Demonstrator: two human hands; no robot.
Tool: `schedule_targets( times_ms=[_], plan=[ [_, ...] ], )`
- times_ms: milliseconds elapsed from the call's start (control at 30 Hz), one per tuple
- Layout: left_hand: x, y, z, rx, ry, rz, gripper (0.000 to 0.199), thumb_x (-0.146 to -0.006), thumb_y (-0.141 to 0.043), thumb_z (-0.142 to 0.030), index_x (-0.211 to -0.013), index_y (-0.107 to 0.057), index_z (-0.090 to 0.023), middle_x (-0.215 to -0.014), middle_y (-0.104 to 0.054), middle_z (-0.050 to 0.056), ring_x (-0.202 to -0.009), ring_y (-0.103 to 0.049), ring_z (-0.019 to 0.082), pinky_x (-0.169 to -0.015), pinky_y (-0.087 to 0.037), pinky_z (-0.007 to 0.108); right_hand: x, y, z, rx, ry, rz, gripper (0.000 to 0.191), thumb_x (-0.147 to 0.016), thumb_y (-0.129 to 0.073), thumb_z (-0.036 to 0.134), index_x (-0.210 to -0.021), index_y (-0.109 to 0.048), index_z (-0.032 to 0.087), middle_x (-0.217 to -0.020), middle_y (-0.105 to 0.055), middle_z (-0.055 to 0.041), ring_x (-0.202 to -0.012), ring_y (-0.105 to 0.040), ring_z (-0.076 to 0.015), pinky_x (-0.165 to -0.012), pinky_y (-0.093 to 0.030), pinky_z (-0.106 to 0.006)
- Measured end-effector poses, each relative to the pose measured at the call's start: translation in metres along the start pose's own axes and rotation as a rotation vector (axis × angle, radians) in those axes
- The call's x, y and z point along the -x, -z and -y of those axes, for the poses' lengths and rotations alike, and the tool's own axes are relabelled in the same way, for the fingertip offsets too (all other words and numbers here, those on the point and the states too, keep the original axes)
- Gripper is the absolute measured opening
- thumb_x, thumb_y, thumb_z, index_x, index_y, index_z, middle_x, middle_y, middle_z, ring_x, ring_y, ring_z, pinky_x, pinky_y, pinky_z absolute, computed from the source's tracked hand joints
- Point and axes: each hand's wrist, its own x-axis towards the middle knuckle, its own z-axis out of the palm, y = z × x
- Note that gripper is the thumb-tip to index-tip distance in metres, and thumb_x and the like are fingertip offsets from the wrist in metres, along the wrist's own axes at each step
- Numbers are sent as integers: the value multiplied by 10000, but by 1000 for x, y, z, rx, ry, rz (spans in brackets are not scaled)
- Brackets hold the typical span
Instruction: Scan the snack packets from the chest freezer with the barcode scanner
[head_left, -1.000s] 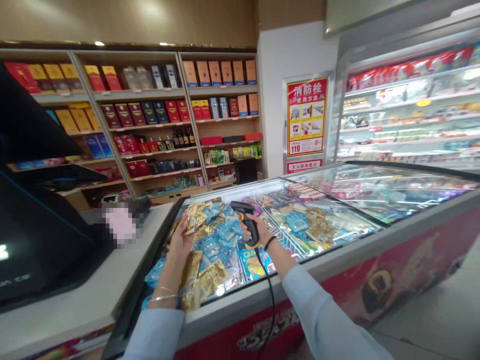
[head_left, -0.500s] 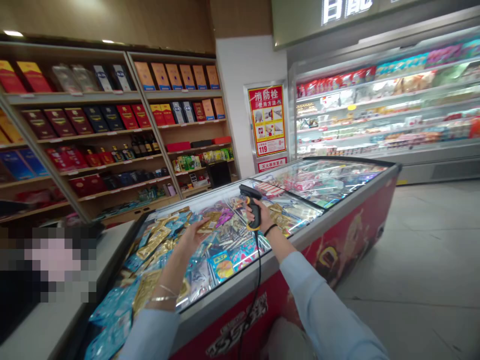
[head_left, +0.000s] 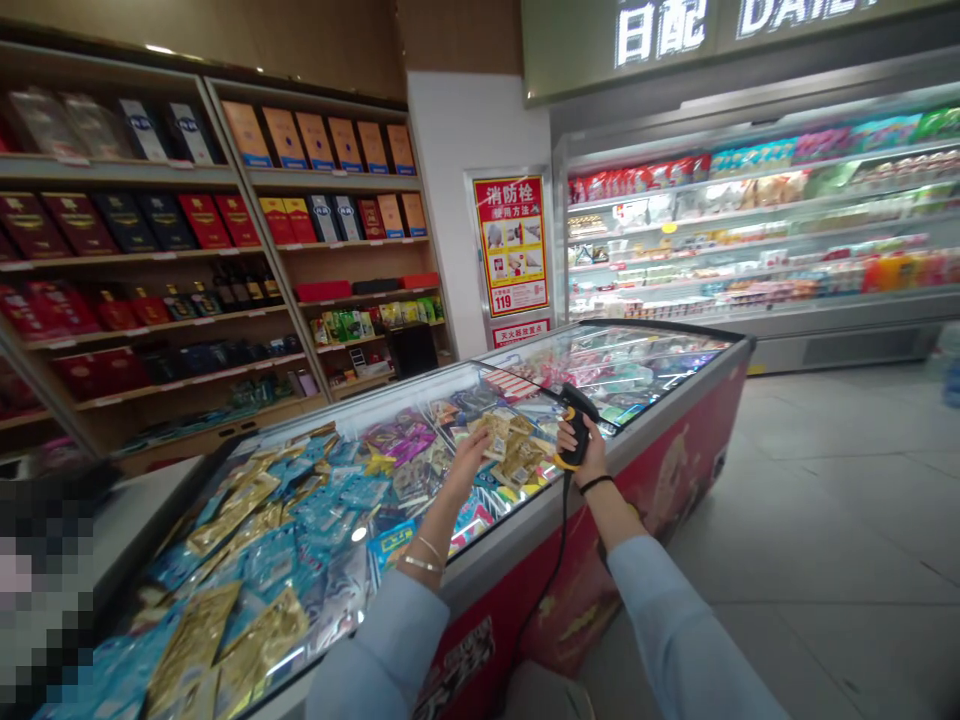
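Note:
My right hand [head_left: 591, 452] grips a black and yellow barcode scanner [head_left: 576, 430], its cable hanging down in front of the freezer. My left hand [head_left: 466, 462] has its fingers on the edge of a gold snack packet [head_left: 495, 436] with a pale printed label. That packet is over other gold packets [head_left: 525, 462] on the right part of the freezer top. Left of my hands, many blue packets [head_left: 337, 490] and gold packets [head_left: 236, 510] lie spread over the glass of the chest freezer [head_left: 517, 535]. Purple packets [head_left: 409, 440] lie behind my left wrist.
Shelves [head_left: 247, 180] with boxed goods and bottles stand behind on the left. A lit display fridge [head_left: 757, 230] runs along the back right. A red and yellow poster [head_left: 513, 245] hangs between them. A grey counter [head_left: 142, 510] meets the freezer's left end.
My left hand has moved right along the freezer, with a gold packet now at its fingers. My right hand has moved right with the scanner. The view has turned right.

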Motion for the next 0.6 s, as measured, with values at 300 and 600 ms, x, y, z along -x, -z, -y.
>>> schedule_targets(
  times_ms=[300,600],
  plan=[
    [1,0,29,-1060,-351,-74,378,-885,-533,-304,-1220,-655,-179,-1525,-399,149,-1432,-329,307,-1181,-217,509,-3,-2,-6,83,-103,-136,144,-833,-585,320,-911,-524,215,-604,-431,66,-400,-412,-82,-351,-416,-192],
    [-1,12,35,-868,-277,-109,396,-833,-611,-294,-1220,-664,-225,-1477,-471,133,-1413,-353,325,-1172,-220,518,1,-3,-1,37,4,-176,158,-803,-613,273,-907,-517,203,-625,-423,65,-436,-418,-62,-377,-425,-148]
  ],
)
